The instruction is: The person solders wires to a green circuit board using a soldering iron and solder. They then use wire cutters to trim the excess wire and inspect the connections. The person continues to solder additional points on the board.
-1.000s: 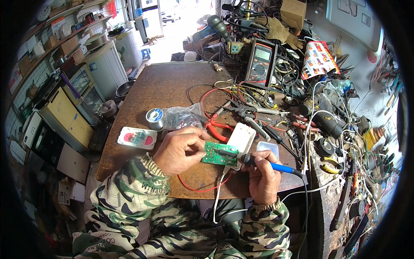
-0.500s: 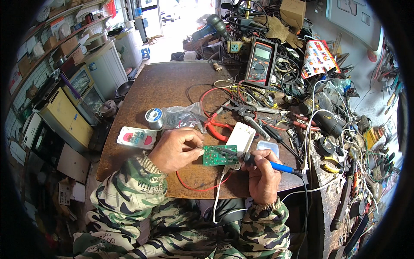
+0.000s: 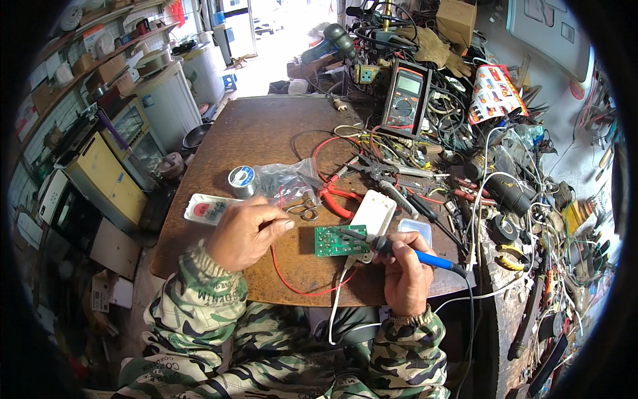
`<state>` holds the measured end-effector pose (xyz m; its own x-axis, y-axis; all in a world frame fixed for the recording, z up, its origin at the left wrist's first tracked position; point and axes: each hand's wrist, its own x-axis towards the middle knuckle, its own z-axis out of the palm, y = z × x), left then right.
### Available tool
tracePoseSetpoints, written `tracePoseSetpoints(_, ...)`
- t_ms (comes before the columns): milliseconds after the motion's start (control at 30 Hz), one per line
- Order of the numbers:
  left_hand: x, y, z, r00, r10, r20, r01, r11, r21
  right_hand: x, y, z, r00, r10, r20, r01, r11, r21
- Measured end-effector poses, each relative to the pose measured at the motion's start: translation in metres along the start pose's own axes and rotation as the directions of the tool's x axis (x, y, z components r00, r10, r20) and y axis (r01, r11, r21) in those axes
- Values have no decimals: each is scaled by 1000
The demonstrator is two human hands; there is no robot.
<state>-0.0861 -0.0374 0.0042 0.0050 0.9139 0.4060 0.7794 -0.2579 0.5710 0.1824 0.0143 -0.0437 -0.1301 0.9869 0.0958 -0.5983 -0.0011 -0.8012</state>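
My right hand [image 3: 407, 279] grips a soldering iron [image 3: 432, 259] with a blue handle. Its dark tip lies over the green circuit board [image 3: 332, 249], solder side up; I cannot tell whether it touches. The board rests partly on a white plastic casing [image 3: 372, 216]. Left of the board, and apart from it, my left hand [image 3: 246, 233] is closed in a pinch; anything between those fingertips is too small to make out. Beyond that hand stand a solder spool [image 3: 243, 181] and a clear plastic bag [image 3: 286, 178]. Small scissors [image 3: 306, 211] lie between the hand and the bag.
A shallow white tray [image 3: 199, 209] sits at the left, a small translucent box [image 3: 415, 229] at the right. Red-handled pliers [image 3: 335, 199], other pliers [image 3: 385, 178] and a multimeter [image 3: 407, 96] lie beyond. Tangled cables and tools crowd the right side. A red wire [image 3: 292, 290] loops near the front edge.
My left hand has drawn back leftward from the board's edge, uncovering the small scissors. The right hand and soldering iron have stayed nearly in place over the board.
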Motion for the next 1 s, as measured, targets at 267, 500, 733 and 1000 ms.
tracePoseSetpoints(267,-57,35,-27,988,-65,-139,93,974,207,0,1,-1,999,-5,42,5,1000,-2)
tracePoseSetpoints(500,-103,45,-44,980,-177,-95,190,970,154,2,5,-6,999,-17,30,17,1000,-13)
tracePoseSetpoints(733,-128,18,-32,924,-377,56,331,718,-612,4,7,-10,999,-16,47,18,999,-36)
tracePoseSetpoints(1000,-150,-9,-42,888,-445,118,379,561,-736,4,8,-11,997,-25,68,26,999,-19)
